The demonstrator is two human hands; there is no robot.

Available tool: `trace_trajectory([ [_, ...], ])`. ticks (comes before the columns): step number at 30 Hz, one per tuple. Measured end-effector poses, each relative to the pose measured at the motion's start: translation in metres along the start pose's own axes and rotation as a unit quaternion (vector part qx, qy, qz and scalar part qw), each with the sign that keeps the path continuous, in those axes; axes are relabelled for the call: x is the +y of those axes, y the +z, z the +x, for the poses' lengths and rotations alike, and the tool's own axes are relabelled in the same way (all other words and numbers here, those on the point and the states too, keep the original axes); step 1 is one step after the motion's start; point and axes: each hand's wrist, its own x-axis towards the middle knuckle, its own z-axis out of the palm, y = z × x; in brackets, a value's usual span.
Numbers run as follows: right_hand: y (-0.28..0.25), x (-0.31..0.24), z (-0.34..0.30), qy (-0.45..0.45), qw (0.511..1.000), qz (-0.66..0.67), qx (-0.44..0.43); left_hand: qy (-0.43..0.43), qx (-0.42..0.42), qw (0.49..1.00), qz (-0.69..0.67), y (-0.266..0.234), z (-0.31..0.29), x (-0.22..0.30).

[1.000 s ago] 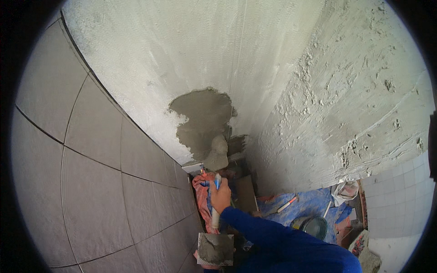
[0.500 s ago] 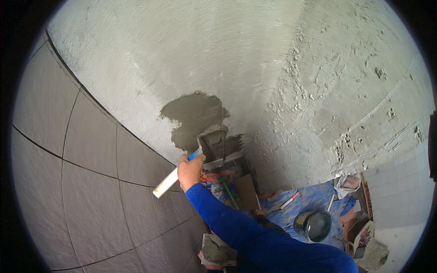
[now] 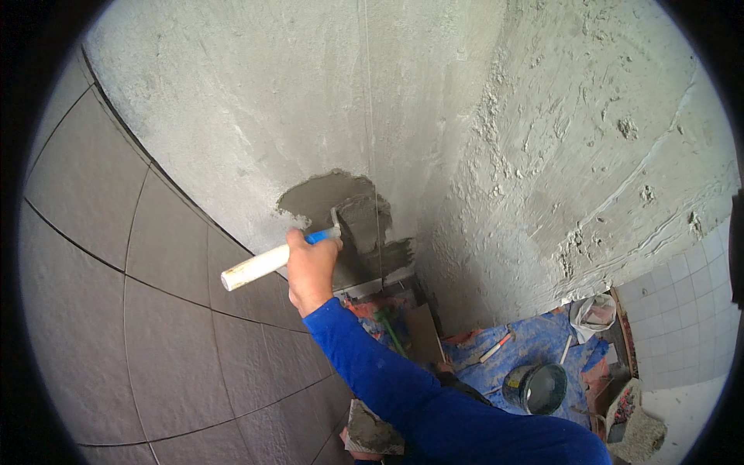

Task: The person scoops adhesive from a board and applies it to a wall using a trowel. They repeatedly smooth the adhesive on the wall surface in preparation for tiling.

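Note:
My right hand point(image 3: 311, 271) is closed around the handle of a plastering trowel point(image 3: 256, 267); the handle is pale with a blue section near the metal neck. Its blade lies flat against a dark patch of wet mortar point(image 3: 329, 194) low on the grey wall, and mortar partly hides the blade's outline. Low in the view, beneath my right arm, my left hand point(image 3: 346, 443) grips the edge of a small flat board point(image 3: 373, 430) with grey mortar on it. Most of that hand is hidden or cut off by the picture's lower edge.
Dark tiles point(image 3: 170, 349) cover the left wall. A thin string point(image 3: 369, 116) hangs down before the plaster. Right of my arm, a blue sheet point(image 3: 473, 368) bears a black bucket point(image 3: 542, 387), a hammer point(image 3: 496, 349) and a white bag point(image 3: 593, 316). Rough mortar coats the right wall point(image 3: 612, 155).
My right hand has moved slightly left and up, and the trowel handle has swung closer to level. The blade has stayed on the wet patch. My view has shifted a little.

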Motion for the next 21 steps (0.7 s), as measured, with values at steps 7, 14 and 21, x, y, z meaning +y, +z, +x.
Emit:
trace_trajectory([
  [7, 0.010, -0.039, -0.027, 0.011, 0.992, 0.016, -0.125, -0.002, 0.016, 1.000, -0.019, -0.003, -0.001, -0.005],
  [14, -0.085, -0.037, -0.109, 0.168, 0.915, 0.244, -0.274, -0.004, 0.075, 0.996, -0.042, -0.004, -0.012, -0.007],
  [21, -0.168, 0.085, -0.065, 0.322, 0.945, 0.031, -0.052, -0.007, 0.089, 0.993, -0.072, -0.044, 0.004, -0.030],
])
